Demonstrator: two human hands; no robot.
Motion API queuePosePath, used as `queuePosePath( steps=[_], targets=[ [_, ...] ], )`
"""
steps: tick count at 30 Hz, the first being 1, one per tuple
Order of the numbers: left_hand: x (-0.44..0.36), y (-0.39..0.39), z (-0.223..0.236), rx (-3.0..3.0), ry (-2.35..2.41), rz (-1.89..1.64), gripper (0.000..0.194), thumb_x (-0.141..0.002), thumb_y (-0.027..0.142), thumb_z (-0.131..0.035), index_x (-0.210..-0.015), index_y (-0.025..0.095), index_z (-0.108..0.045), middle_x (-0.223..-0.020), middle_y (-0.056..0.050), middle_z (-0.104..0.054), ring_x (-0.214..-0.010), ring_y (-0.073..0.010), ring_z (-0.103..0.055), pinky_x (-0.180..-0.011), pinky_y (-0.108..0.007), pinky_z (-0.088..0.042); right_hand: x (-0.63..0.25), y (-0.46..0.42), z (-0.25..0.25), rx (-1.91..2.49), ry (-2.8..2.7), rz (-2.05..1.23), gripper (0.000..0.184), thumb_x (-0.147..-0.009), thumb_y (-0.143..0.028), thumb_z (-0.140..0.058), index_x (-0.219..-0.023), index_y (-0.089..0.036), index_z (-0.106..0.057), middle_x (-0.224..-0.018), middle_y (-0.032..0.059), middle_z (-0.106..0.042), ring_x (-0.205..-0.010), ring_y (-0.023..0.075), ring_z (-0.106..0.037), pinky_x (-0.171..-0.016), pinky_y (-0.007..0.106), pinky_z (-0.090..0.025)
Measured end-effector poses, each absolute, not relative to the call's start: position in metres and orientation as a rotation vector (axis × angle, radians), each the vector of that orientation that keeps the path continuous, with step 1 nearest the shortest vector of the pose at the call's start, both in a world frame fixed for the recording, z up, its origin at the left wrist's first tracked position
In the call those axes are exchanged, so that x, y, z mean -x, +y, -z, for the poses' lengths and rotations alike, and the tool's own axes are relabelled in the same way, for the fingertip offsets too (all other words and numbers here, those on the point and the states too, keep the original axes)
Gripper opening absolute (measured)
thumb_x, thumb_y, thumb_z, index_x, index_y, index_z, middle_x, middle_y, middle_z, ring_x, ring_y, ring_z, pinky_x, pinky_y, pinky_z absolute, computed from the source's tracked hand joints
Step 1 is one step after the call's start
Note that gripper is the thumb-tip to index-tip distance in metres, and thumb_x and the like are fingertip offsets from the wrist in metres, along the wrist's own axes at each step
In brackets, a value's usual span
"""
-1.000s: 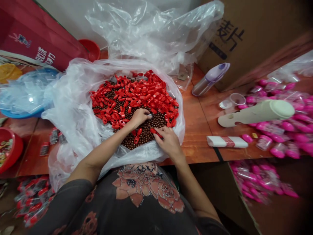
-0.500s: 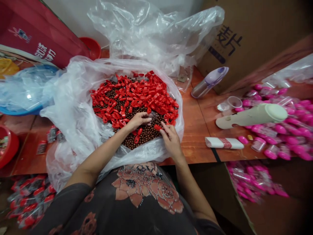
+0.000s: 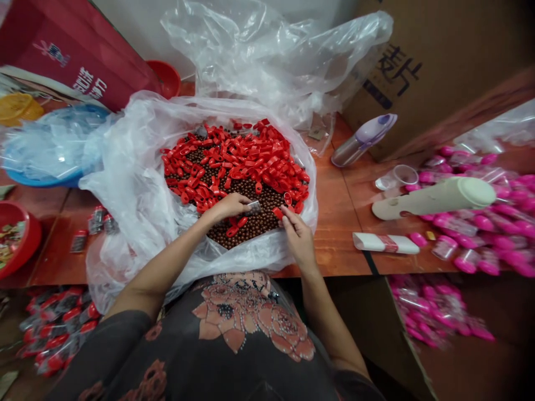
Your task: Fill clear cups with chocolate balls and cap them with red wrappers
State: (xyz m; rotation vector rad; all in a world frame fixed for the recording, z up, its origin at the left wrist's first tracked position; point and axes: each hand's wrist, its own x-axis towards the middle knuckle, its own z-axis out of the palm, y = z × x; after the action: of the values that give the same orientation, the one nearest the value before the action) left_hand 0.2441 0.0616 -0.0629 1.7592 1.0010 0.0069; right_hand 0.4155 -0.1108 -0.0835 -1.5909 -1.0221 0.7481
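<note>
A white plastic bag (image 3: pixel 134 139) lies spread around a heap of small brown balls (image 3: pixel 267 203) and many red plastic caps (image 3: pixel 263 147). Over the near part of the heap, my left hand (image 3: pixel 229 206) grips a small clear container (image 3: pixel 253 207) with its fingertips. What is inside that container is too small to make out. To its right, my right hand (image 3: pixel 300 239) pinches a red cap (image 3: pixel 277 213) between thumb and fingers. Container and cap are apart, a short distance above the balls. A few loose red caps (image 3: pixel 237 224) rest on the balls between my hands.
Small filled containers (image 3: pixel 79 241) lie left of the bag, beside a red bowl (image 3: pixel 31 239) and a blue basin (image 3: pixel 54 181). At right stand a purple-lidded bottle (image 3: pixel 359 142), a pale green tumbler (image 3: pixel 434 197) and a pile of pink-capped containers (image 3: pixel 493 223).
My left hand has drawn slightly left, and the clear container now shows more plainly at its fingertips. My right hand still holds the red cap. The whole view has shifted a little.
</note>
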Motion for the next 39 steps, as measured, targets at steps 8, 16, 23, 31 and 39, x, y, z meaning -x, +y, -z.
queuePosePath(
  steps=[8,16,23,31,39],
  targets=[
    [-0.298,0.061,0.079,-1.693,0.858,-0.121,0.027,-0.076,0.013,-0.064,-0.101,0.013,-0.074,-0.091,-0.004,-0.072,-0.079,-0.0143,-0.061,-0.073,-0.024,-0.050,-0.421,-0.116,0.078,1.628,-0.814,-0.620,0.043,-0.095,-0.041,-0.049,-0.135,-0.028,-0.056,-0.095,0.0043,-0.067,-0.085,0.0167,-0.066,-0.092,0.041,-0.052],
    [-0.286,0.052,0.079,-1.118,0.702,-0.315,0.040,-0.063,0.024,-0.083,-0.097,0.011,-0.068,-0.086,-0.004,-0.067,-0.075,-0.0131,-0.061,-0.067,-0.027,-0.053,-0.427,-0.114,0.079,1.514,-0.689,-0.771,0.050,-0.091,-0.042,-0.056,-0.138,-0.025,-0.052,-0.088,0.0031,-0.071,-0.076,0.0160,-0.067,-0.084,0.039,-0.055],
    [-0.254,0.037,0.052,-0.988,0.613,-0.391,0.046,-0.062,0.031,-0.086,-0.099,0.012,-0.066,-0.097,-0.007,-0.068,-0.082,-0.0144,-0.063,-0.076,-0.030,-0.053,-0.419,-0.103,0.063,1.516,-0.782,-0.790,0.045,-0.090,-0.039,-0.057,-0.134,-0.029,-0.057,-0.111,0.0051,-0.069,-0.077,0.0142,-0.066,-0.083,0.037,-0.057],
    [-0.232,0.015,0.044,-1.020,0.597,-0.477,0.040,-0.068,0.026,-0.082,-0.101,0.013,-0.064,-0.100,-0.007,-0.067,-0.086,-0.0147,-0.064,-0.083,-0.033,-0.053,-0.403,-0.084,0.043,1.442,-1.037,-0.758,0.038,-0.089,-0.037,-0.060,-0.126,-0.030,-0.063,-0.126,0.0028,-0.068,-0.114,0.0206,-0.063,-0.103,0.046,-0.050],
    [-0.227,0.006,0.049,-1.141,0.607,-0.556,0.042,-0.070,0.027,-0.080,-0.109,0.015,-0.069,-0.110,-0.008,-0.069,-0.097,-0.0162,-0.063,-0.095,-0.034,-0.047,-0.397,-0.081,0.031,1.402,-1.267,-0.665,0.030,-0.090,-0.033,-0.060,-0.119,-0.031,-0.069,-0.119,0.0016,-0.071,-0.112,0.0199,-0.065,-0.105,0.047,-0.048]
  ],
)
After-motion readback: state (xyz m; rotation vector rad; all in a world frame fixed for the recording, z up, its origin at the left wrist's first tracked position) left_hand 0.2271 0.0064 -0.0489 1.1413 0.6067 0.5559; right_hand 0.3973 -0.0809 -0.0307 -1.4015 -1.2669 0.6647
